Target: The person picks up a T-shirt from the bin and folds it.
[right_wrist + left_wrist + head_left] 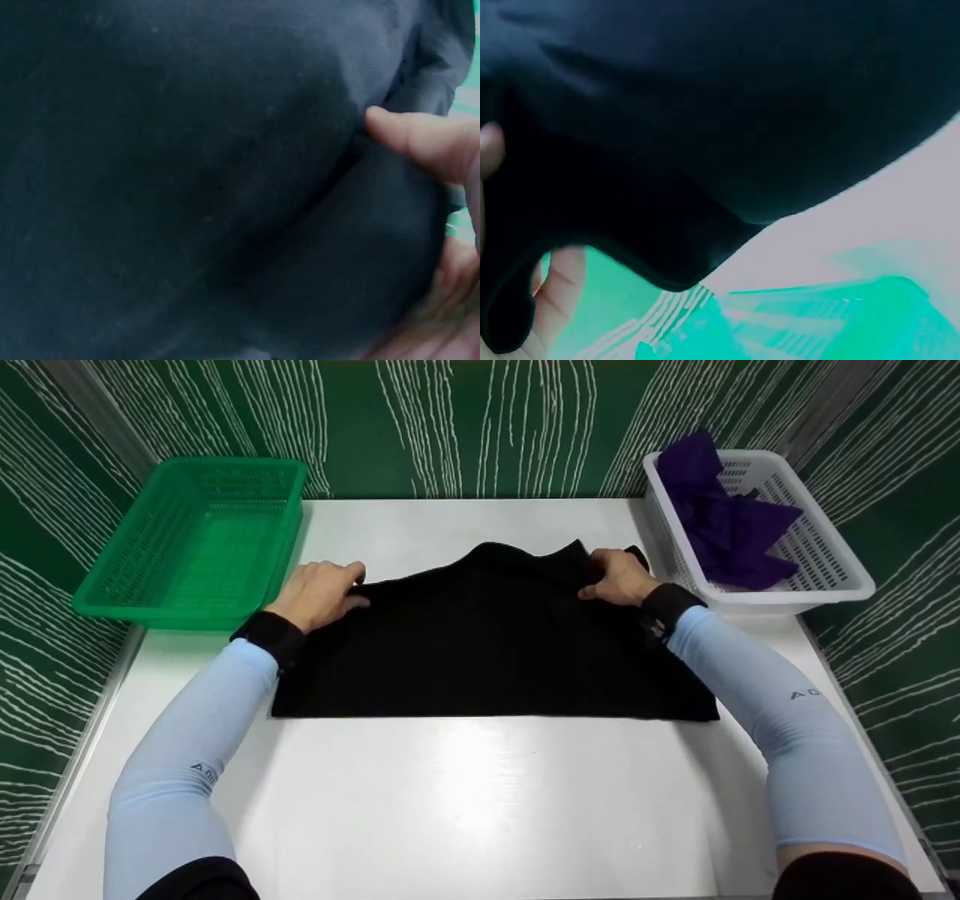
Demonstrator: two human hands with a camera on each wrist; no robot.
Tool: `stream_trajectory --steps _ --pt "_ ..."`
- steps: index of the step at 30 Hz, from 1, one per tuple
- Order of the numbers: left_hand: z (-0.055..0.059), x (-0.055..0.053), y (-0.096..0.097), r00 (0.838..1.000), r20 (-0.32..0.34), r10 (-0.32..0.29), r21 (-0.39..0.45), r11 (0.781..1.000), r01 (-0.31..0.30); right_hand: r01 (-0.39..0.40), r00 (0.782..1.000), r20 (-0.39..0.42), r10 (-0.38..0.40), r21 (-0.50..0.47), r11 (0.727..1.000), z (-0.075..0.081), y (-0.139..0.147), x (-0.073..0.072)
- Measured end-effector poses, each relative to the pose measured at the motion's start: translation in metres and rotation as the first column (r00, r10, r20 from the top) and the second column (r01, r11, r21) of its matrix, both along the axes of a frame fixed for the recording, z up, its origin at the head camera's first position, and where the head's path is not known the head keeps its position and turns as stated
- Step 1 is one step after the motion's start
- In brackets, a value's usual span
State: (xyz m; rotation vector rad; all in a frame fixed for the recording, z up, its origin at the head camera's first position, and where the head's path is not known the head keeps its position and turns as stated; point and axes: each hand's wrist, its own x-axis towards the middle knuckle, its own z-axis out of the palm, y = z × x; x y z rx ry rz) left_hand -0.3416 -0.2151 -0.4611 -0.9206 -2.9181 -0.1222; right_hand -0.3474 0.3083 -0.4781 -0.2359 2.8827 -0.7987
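while the left hand (pixel 319 594) grips smooth black cloth (pixel 480 649) at ten o'clock, the right hand (pixel 622 579) pinches it at two, its straight six-o'clock edge on the glossy white table (pixel 480 802); pale-blue sleeves (pixel 191 716) bear half-legible lettering.

My left arm (pixel 196 720) reaches in from the surface's (pixel 465 810) near left corner, my right arm (pixel 757 690) from its near right, both bent at the elbow, forearms slanting inward. A dark band (pixel 268 639) circles my left wrist, another (pixel 671 606) my right. My left hand (pixel 313 594) pinches in the far half, thumb and fingers opposed. Well apart from it, slightly closer to the far edge, my right hand (pixel 622 577) pinches too, thumb (pixel 416 139) on top, other fingers (pixel 456 270) below.
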Motion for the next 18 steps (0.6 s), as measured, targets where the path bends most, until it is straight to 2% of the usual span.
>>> stream_trajectory --steps 4,6,8,10,14,15,18 --pt "0.002 0.007 -0.003 1.0 -0.002 -0.027 -0.054 0.998 0.026 -0.072 0.997 -0.029 0.072 -0.012 0.997 0.01 0.001 0.009" --pt "0.003 0.01 -0.004 0.999 -0.017 -0.039 -0.069 0.997 0.038 -0.116 0.99 -0.085 0.116 0.004 0.993 0.015 0.004 0.018" --pt "0.005 0.015 -0.007 0.999 -0.03 -0.039 -0.068 0.997 0.037 -0.169 0.972 -0.158 0.172 0.031 0.985 0.021 0.008 0.029" --pt "0.008 0.021 -0.012 0.999 -0.03 -0.03 -0.061 0.998 0.028 -0.225 0.945 -0.23 0.232 0.055 0.973 0.026 0.012 0.041" --pt "0.014 0.037 -0.024 1.0 0.014 -0.01 -0.07 0.997 0.011 -0.346 0.869 -0.333 0.366 0.121 0.931 0.034 0.025 0.066" --pt "0.015 0.041 -0.027 1.0 0.03 -0.008 -0.079 0.997 0.011 -0.371 0.85 -0.345 0.397 0.142 0.918 0.035 0.028 0.072" --pt "0.015 0.053 -0.032 0.997 0.08 -0.011 -0.107 0.994 0.019 -0.444 0.814 -0.319 0.485 0.194 0.875 0.033 0.036 0.089"
